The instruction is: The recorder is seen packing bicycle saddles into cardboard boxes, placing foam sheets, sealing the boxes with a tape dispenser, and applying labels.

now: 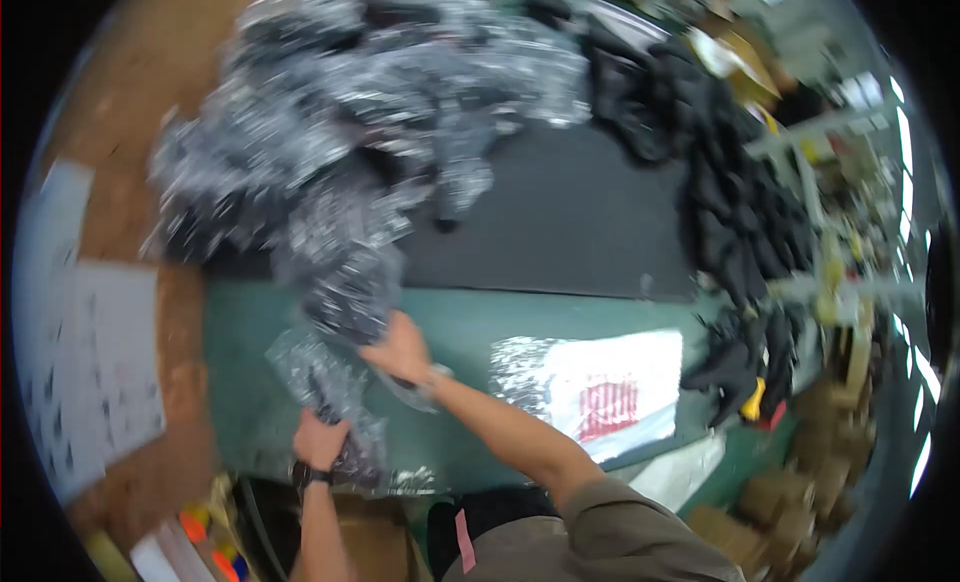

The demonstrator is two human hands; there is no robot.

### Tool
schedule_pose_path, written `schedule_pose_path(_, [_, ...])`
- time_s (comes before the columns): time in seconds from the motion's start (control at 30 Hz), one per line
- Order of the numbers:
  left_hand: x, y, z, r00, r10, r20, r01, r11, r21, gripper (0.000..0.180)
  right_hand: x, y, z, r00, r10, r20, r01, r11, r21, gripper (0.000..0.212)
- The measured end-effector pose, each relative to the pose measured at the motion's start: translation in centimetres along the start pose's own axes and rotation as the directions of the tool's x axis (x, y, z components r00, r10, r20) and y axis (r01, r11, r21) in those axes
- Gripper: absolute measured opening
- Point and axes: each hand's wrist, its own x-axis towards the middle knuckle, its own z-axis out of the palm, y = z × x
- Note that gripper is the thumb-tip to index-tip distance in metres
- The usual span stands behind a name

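My left hand (320, 437) is closed on a clear plastic bag (310, 372) with something dark inside, low on the table's near left side. Farther up and to the right, my right hand (402, 352) grips the near end of another clear-bagged dark item (345, 292). That item lies against a big heap of similar bagged dark pieces (400, 82) spread over the far left of the table. Motion blur and shiny plastic hide what kind of goods the bags hold.
A green table (450, 327) carries a dark grey mat (580, 212). Flat clear bags with a red printed panel (610, 407) lie right of my arm. Loose black soft pieces (740, 212) line the right side. Cardboard boxes (775, 502) stand lower right; white sheets (115, 362) lie at left.
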Motion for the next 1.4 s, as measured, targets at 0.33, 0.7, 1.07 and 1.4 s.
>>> schedule_pose_path(0.33, [-23.5, -17.3, -6.2, 0.924, 0.372, -0.082, 0.049, -0.331, -0.942, 0.074, -8.7, 16.1, -2.9, 0.953, -0.219, 0.207, 0.284, 0.883, -0.374, 0.05])
schedule_pose_path(0.7, [-48.9, -60.7, 10.0, 0.893, -0.45, -0.015, 0.23, 0.484, -0.845, 0.076, -34.8, -3.0, 1.5, 0.945, 0.065, 0.322, -0.136, 0.97, 0.203, 0.033])
schedule_pose_path(1.07, [-45.7, -66.4, 33.4, 0.905, 0.332, -0.267, -0.262, 0.928, 0.267, 0.028, -63.2, -13.8, 11.8, 0.732, -0.325, 0.598, 0.316, 0.941, 0.124, 0.066])
schedule_pose_path(1.4, [-41.4, -64.9, 42.6, 0.716, 0.546, -0.434, -0.378, 0.827, 0.416, 0.023, -74.6, -11.8, 22.4, 0.421, 0.02, 0.907, 0.325, 0.93, -0.171, 0.059])
